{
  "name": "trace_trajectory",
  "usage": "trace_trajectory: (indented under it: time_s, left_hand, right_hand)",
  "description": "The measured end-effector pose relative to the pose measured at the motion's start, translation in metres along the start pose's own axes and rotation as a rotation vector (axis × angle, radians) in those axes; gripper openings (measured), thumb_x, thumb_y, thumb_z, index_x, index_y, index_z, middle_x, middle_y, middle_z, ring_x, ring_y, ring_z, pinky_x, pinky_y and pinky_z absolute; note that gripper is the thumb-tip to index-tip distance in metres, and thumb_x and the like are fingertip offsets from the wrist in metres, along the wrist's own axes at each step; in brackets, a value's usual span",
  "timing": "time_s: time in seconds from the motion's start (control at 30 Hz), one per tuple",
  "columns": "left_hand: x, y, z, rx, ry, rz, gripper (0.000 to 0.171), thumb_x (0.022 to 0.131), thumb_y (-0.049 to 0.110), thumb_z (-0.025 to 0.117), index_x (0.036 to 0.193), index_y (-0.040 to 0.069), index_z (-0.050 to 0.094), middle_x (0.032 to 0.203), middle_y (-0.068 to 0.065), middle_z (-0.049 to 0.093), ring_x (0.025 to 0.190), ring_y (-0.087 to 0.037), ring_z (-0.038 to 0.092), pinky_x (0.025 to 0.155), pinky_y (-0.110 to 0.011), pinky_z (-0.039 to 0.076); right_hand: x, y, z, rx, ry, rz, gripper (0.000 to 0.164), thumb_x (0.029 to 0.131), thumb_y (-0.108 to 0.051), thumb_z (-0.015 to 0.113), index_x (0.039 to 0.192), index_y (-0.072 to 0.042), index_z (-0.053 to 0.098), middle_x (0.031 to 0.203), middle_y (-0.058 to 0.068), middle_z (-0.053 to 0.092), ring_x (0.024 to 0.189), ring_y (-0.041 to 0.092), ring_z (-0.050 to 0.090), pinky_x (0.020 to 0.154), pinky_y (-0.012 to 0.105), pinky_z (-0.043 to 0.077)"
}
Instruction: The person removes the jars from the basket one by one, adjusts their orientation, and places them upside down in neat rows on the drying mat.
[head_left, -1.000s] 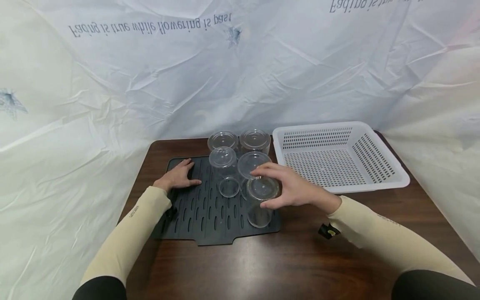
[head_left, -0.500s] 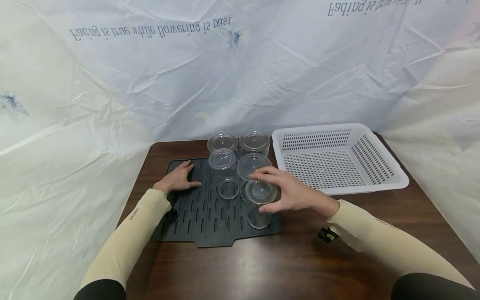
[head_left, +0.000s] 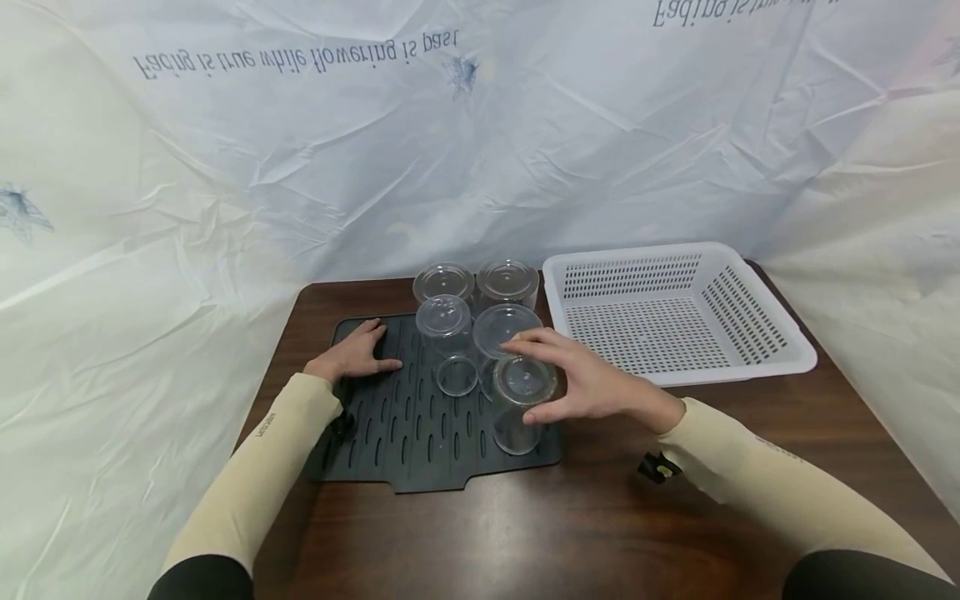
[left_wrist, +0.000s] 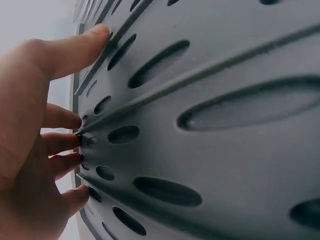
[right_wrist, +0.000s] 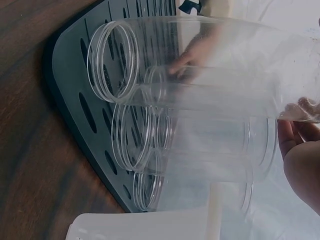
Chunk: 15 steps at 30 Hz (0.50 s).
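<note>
My right hand (head_left: 577,375) holds a clear plastic jar (head_left: 516,429) from its right side, near the upturned base, thumb in front and fingers behind. The jar stands upside down at the front right of a dark grey drying mat (head_left: 420,450). In the right wrist view, the threaded mouth of this jar (right_wrist: 114,62) is down at the mat. Spread fingers of my left hand (head_left: 352,354) rest on the left part of the mat, and the left wrist view shows their tips near its edge (left_wrist: 77,95). Another inverted jar (head_left: 444,329) stands left of a wider one (head_left: 504,325).
Two more clear jars, one at the back left (head_left: 444,282) and one at the back right (head_left: 508,282), stand behind the others. A white perforated basket (head_left: 780,369) sits on the right of the brown wooden table (head_left: 600,517). White sheeting (head_left: 480,167) hangs behind.
The right hand and the jar it holds shift only slightly, staying at the mat's front right. The left hand stays in place on the mat.
</note>
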<state>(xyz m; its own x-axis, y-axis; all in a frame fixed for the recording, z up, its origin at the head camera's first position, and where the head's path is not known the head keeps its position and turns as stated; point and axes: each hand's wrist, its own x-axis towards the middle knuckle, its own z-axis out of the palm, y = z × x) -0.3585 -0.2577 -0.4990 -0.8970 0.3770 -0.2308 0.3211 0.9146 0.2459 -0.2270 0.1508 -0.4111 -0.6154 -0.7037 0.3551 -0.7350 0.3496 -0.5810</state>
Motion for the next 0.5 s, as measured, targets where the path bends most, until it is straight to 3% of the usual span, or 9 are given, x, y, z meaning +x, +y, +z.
trace_trajectory:
  time_s: [0.3, 0.5]
  left_hand:
    - [-0.008, 0.005, -0.014, -0.046, 0.041, 0.006, 0.099, 0.089, 0.06, 0.06, 0.153, -0.004, 0.021, 0.161, -0.024, 0.01, 0.148, -0.043, 0.009, 0.114, -0.062, 0.022]
    - [-0.01, 0.01, -0.036, -0.018, 0.11, 0.034, 0.1, 0.089, 0.059, 0.061, 0.154, -0.003, 0.019, 0.161, -0.024, 0.01, 0.149, -0.042, 0.008, 0.116, -0.061, 0.019]
  right_hand:
    - [0.001, 0.001, -0.001, 0.008, -0.003, -0.011, 0.086, 0.071, -0.042, 0.086, 0.143, -0.013, 0.049, 0.142, 0.003, 0.046, 0.129, 0.024, 0.046, 0.099, 0.048, 0.047]
    - [0.003, -0.001, -0.006, 0.02, 0.01, -0.019, 0.085, 0.072, -0.037, 0.086, 0.143, -0.01, 0.048, 0.143, 0.003, 0.044, 0.132, 0.023, 0.043, 0.101, 0.049, 0.045]
